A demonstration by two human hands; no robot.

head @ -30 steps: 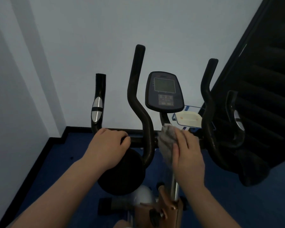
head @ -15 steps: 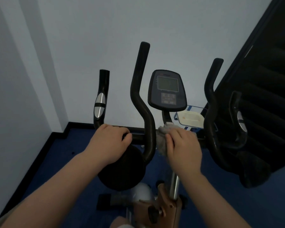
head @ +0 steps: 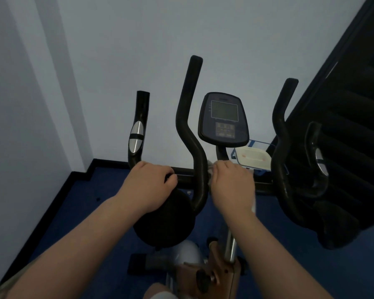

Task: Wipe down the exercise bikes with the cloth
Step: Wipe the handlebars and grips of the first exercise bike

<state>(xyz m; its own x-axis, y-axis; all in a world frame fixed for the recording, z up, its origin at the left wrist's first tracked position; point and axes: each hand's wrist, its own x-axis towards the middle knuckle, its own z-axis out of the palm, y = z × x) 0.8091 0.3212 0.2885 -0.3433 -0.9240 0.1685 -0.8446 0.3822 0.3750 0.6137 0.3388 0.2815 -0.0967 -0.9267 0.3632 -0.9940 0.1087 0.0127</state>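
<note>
A black exercise bike stands in front of me, its handlebar crossbar running left to right below the console. My left hand grips the crossbar's left part, just under the left grip with the silver sensor. My right hand is closed on a grey cloth pressed on the crossbar, between the tall curved bar and the console stem. Most of the cloth is hidden under the hand.
White walls meet in a corner at the left and ahead. A dark stepped structure rises on the right, close to the right handlebars. A white tray in a blue holder sits behind the bars. Blue floor lies below.
My right hand has bunched the cloth, which hung loose before, and slid it up onto the crossbar by the console stem. The left hand stays on the bar. The view shifted slightly right.
</note>
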